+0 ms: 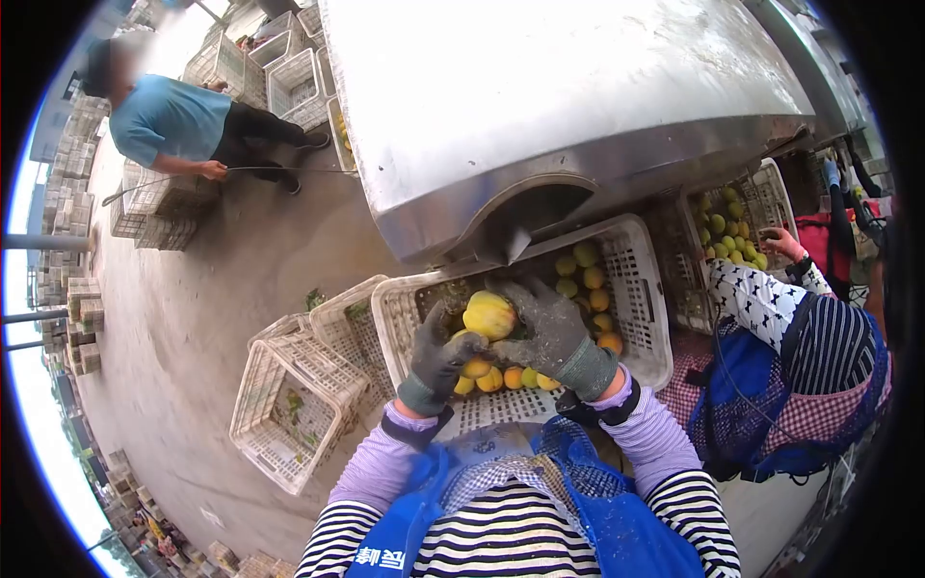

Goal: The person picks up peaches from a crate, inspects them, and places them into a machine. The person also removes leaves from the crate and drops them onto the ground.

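Note:
Dark grey work gloves cover both hands, which are over a white plastic crate (653,323) of round fruit. A large, ridged yellow fruit (489,315) sits between my hands. My right hand (554,332) curls around its right side, with fingers above and the thumb below. At its lower left, my left hand (436,356) is closed with bent fingers against yellow fruit; part of its grip is hidden. Below the hands, several orange and yellow fruits (491,378) lie along the near side of the crate. Greenish and orange fruits (599,301) lie on the right.
A metal machine (578,87) with a dark rounded opening (525,220) overhangs the crate's far edge. White crates (289,414) stand on the floor at left. At right, a co-worker's gloved hand (785,243) is at another fruit crate (771,193). A person in blue (183,120) holds a thin rod.

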Tool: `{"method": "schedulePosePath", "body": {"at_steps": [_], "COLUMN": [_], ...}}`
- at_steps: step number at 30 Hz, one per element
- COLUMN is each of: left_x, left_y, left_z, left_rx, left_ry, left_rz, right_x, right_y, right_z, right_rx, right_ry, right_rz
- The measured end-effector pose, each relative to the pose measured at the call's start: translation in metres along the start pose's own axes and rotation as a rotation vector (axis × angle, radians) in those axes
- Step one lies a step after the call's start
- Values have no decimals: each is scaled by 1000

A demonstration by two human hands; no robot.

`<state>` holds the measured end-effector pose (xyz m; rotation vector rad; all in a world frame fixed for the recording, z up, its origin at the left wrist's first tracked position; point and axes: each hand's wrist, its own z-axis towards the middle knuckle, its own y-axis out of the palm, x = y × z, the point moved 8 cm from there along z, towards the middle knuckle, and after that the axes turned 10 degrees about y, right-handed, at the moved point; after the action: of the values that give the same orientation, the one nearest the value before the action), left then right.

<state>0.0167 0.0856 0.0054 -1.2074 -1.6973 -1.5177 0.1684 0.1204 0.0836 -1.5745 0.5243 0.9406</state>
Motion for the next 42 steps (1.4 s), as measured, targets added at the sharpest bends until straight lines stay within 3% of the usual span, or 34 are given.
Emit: {"method": "schedulePosePath", "body": {"at_steps": [4,6,9,12,14,17,20,23,26,30,32,36,38,42], "left_x": [9,21,10,9,20,4,-10,-26,-27,-22,-22,-4,6,5], "left_y": [11,18,15,5,11,9,24,8,13,15,16,27,31,29], "left_z": [11,13,13,6,-1,4,4,3,-1,2,2,7,7,12], "left_rx": [-113,-12,86,-19,-130,-104,147,27,146,53,-3,23,-26,-10], "left_ry": [126,206,140,213,521,327,-223,-68,-306,-112,-39,72,161,198], "left_rz": [109,186,39,351,869,573,-828,-427,-475,-416,-478,-49,288,55], "right_x": [4,0,24,32,32,46,47,16,3,21,11,5,3,20], "right_y": [-7,-13,-1,5,7,10,-6,-11,18,20,14,9,2,7], "right_z": [-3,2,18,46,67,78,66,29,-9,-12,-14,-19,-14,-12], "right_rx": [75,212,350,369,342,389,305,12,97,142,202,292,290,342], "right_ry": [15,13,43,-7,-97,-146,-12,129,-61,165,96,75,49,104], "right_rz": [36,-133,-316,-318,-296,-457,-177,123,-201,61,-26,-243,-119,90]}}
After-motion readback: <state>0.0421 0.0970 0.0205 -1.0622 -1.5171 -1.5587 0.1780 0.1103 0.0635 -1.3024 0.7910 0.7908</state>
